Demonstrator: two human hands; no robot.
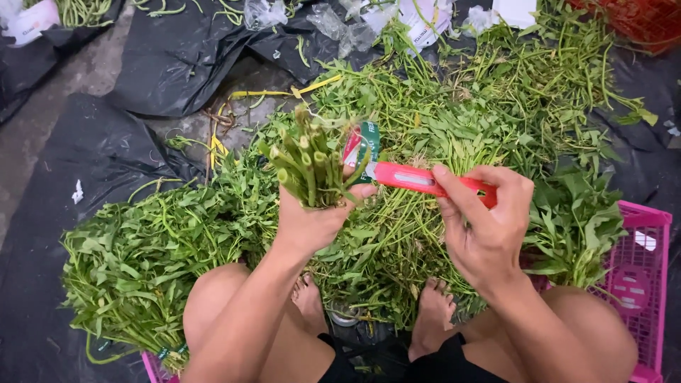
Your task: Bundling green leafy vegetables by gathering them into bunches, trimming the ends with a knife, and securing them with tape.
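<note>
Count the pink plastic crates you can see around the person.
2. One pink crate stands at the right edge beside the person's knee; only a corner of another shows at the bottom left under the leafy bundles. Greens may hide more.

Left hand (312, 220) fisted upright; right hand (489, 227) pinching, apparently thumb-side up

Green-and-red label band (366, 145) around held stem bundle, clear plastic bags (330, 20) top centre, white printed bag (28, 21) top left
</note>
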